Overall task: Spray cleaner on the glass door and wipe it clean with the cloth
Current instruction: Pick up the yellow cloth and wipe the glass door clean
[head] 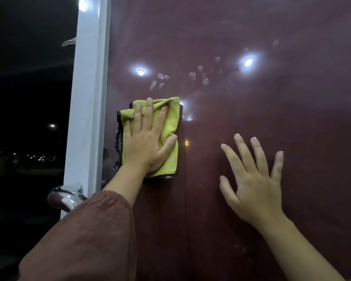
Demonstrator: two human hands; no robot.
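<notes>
1. The glass door [251, 118] is filling the centre and right of the frame; its surface is showing as a glossy dark red-brown.
2. The cloth [166, 122], yellow-green with a dark edge, is lying flat against the door at centre left, just beside the white frame [87, 98].
3. The left hand [148, 145] is pressing the cloth onto the door. Its fingers [149, 114] are lying straight and spread across the cloth, with the thumb stretching toward the cloth's right edge. The hand is gripping nothing; it is pressing with a flat palm.
4. The left sleeve [85, 236], rust brown with a gathered cuff, is occupying the lower left of the frame.
5. The right hand [255, 189] is sitting at lower right, well apart from the cloth. Its fingers [245, 155] are extending straight and fanned out, holding nothing. Whether the palm is touching the door cannot be told.
6. Pale finger smudges [199, 75] are showing on the door above the cloth, in the upper centre of the frame.
7. Bright light reflections [248, 62] are appearing on the door, one on each side of the smudges.
8. A chrome handle [65, 197] is projecting from the white frame at lower left, just above the sleeve.
9. A dark pane [28, 98] with distant small lights is occupying the left of the frame.
</notes>
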